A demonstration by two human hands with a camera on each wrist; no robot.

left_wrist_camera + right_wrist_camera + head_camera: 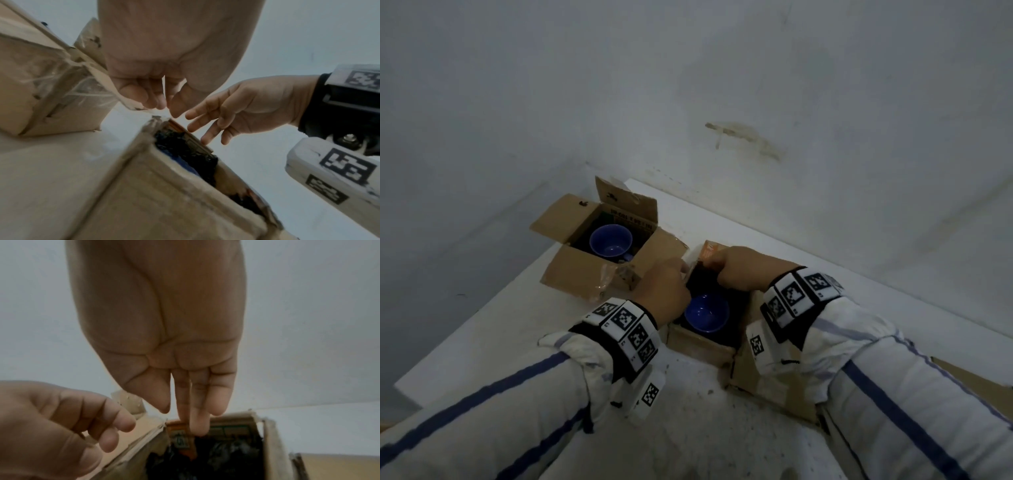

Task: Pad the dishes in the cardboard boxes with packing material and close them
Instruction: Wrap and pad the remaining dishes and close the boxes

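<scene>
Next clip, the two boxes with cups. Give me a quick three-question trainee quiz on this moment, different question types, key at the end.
1. True or false: both boxes, the far box and the near box, have their flaps open.
2. Multiple choice: what lies around the cup in the near box? A) white foam B) dark packing material C) nothing
3. Fill in: the right hand reaches with straight fingers down at the ____ side of the near box, while the left hand hangs over its edge.

Key: 1 true; 2 B; 3 far
</scene>
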